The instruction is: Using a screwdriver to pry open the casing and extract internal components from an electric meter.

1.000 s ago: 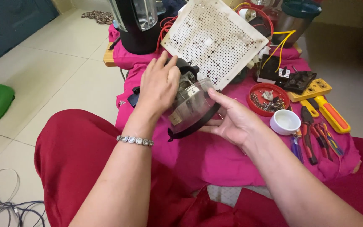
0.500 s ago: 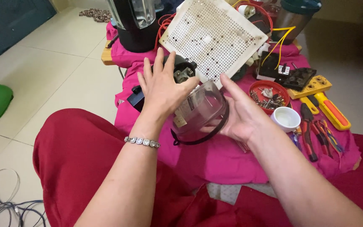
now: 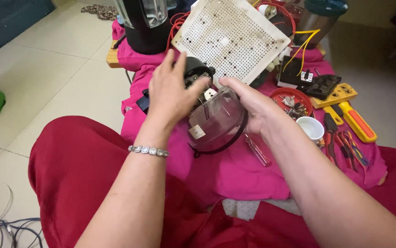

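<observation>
Holding a clear jar (image 3: 216, 120) between them, both hands worked low over a pink cloth (image 3: 234, 170) spread on a small table. The left hand (image 3: 172, 94) lay flat against the jar's upper left side, fingers spread and stretched out, not curled round anything; its wrist wore a beaded bracelet (image 3: 148, 150). The right hand (image 3: 253, 106) cupped the jar from the right, thumb pressed on its top edge and fingers wrapped behind, so it gripped the jar. The jar was tilted, its dark-rimmed mouth turned down toward the person, a small label on its wall. A black motor part (image 3: 198, 71) sat just behind the left fingers, touching the jar's far end as far as could be seen.

Behind it leaned a white perforated board (image 3: 227, 39), and a blender base (image 3: 147, 27) stood at the far left of the table. To the right lay a red dish (image 3: 294, 102) of small parts, a white cup (image 3: 311, 128), pliers (image 3: 333, 138) and a yellow-handled tool (image 3: 356, 121). A clear-handled screwdriver (image 3: 257, 150) lay on the cloth just beneath the right wrist. Red fabric (image 3: 74, 170) covered the person's lap.
</observation>
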